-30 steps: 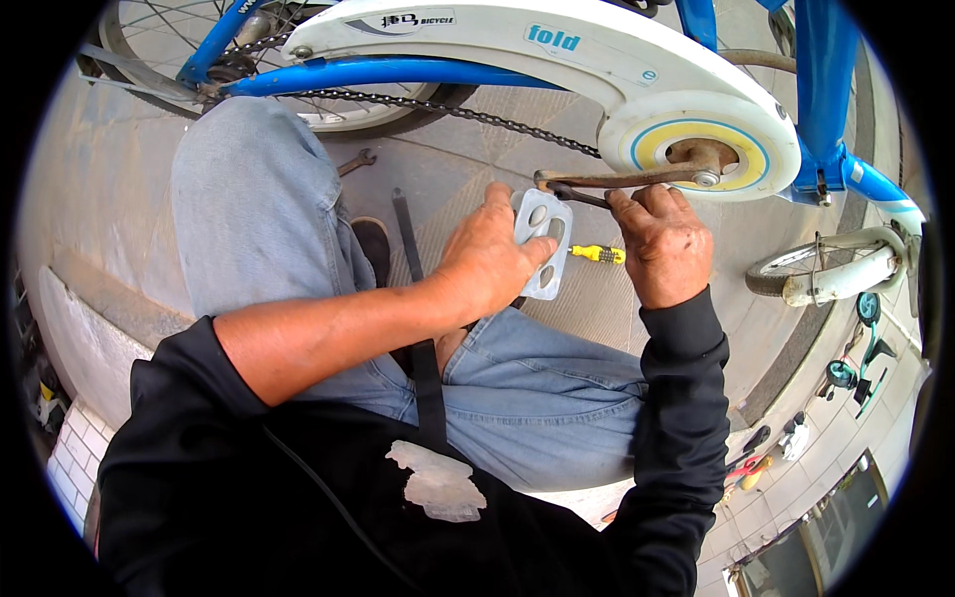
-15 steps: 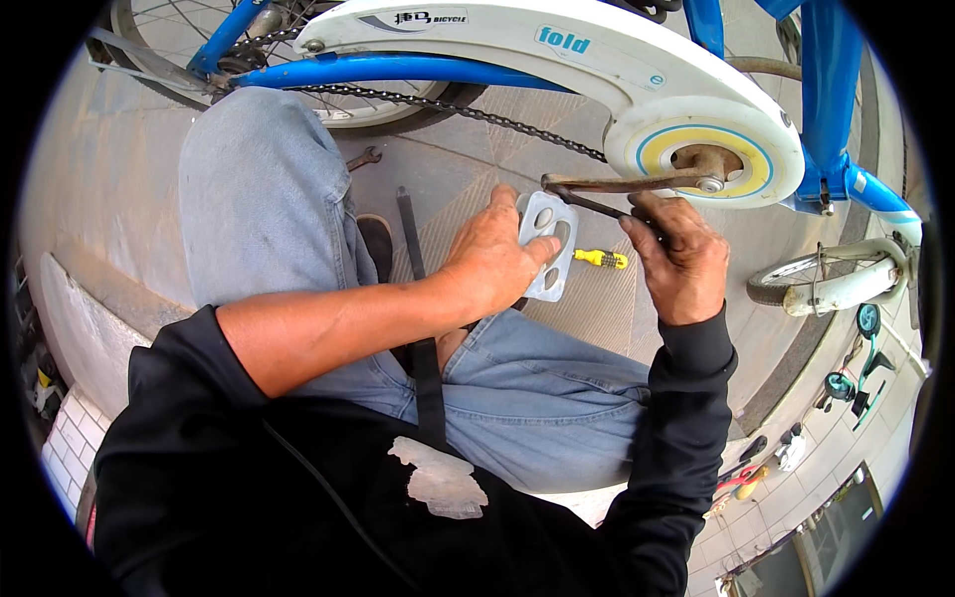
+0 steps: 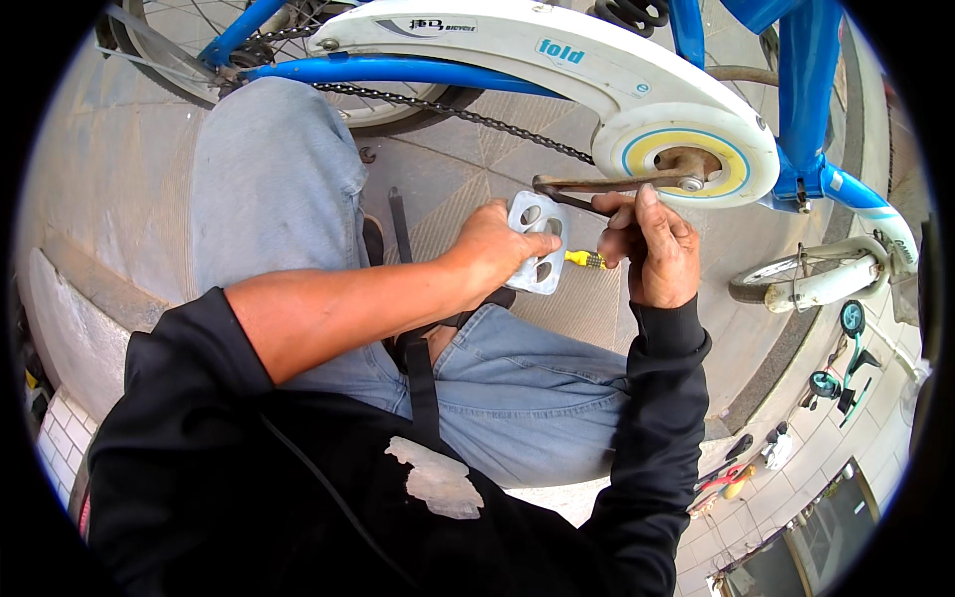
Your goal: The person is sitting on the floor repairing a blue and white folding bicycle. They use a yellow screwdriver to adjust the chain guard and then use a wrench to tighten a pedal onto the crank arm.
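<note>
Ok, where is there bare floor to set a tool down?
Bare floor lies between the right sleeve and front wheel, and left of the raised knee, below the rear wheel. Crowded: beneath the crank, where the left hand, grey holed plate, yellow screwdriver and right hand cluster.

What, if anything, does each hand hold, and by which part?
Left hand: grey pedal, by its left side. Right hand: at the right end of the dark tool; grip unclear.
</note>
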### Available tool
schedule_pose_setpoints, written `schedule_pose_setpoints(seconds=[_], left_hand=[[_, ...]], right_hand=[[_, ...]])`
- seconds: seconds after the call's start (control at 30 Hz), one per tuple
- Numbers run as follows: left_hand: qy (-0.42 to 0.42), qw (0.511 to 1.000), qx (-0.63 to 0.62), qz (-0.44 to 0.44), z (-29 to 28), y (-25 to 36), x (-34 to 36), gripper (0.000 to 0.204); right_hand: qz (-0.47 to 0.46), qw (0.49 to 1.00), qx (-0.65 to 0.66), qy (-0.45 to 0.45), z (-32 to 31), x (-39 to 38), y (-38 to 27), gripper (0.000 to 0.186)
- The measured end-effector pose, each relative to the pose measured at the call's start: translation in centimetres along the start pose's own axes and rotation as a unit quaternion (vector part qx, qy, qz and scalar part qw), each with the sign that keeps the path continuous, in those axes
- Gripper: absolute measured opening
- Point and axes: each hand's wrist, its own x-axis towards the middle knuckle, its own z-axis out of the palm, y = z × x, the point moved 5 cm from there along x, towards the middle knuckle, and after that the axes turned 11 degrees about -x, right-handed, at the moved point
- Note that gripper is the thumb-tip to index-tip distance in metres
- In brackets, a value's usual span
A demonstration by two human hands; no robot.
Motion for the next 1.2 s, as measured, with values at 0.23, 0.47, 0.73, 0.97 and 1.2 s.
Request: schedule_pose_setpoints(seconds=[0.23, 0.47, 0.73, 0.97, 1.2], left_hand=[[0.041, 0.975, 0.208, 0.067, 0.1, -0.7, 0.8, 0.046], [0.027, 0.951, 0.303, 0.062, 0.4, -0.5, 0.4, 0.045], [-0.016, 0.713, 0.467, 0.523, 2.5, 13.3, -8.7, 0.025], [0.028, 0.525, 0.439, 0.729, 6.3, 19.5, -9.2, 0.021], [-0.055, 0.611, 0.412, 0.674, 4.6, 12.4, -8.3, 0.023]], right_hand=[[-0.025, 0.991, -0.133, 0.01, 0.9, -0.3, -1.2, 0.04], [-0.019, 0.986, -0.16, 0.045, 0.5, -0.1, -0.6, 0.052], [-0.013, 0.989, -0.14, 0.048, -0.5, 0.1, -0.1, 0.047], [0.009, 0.998, -0.047, 0.052, -2.1, 0.7, 2.0, 0.045], [-0.002, 0.993, -0.105, 0.054, -0.9, -0.3, 0.3, 0.045]])
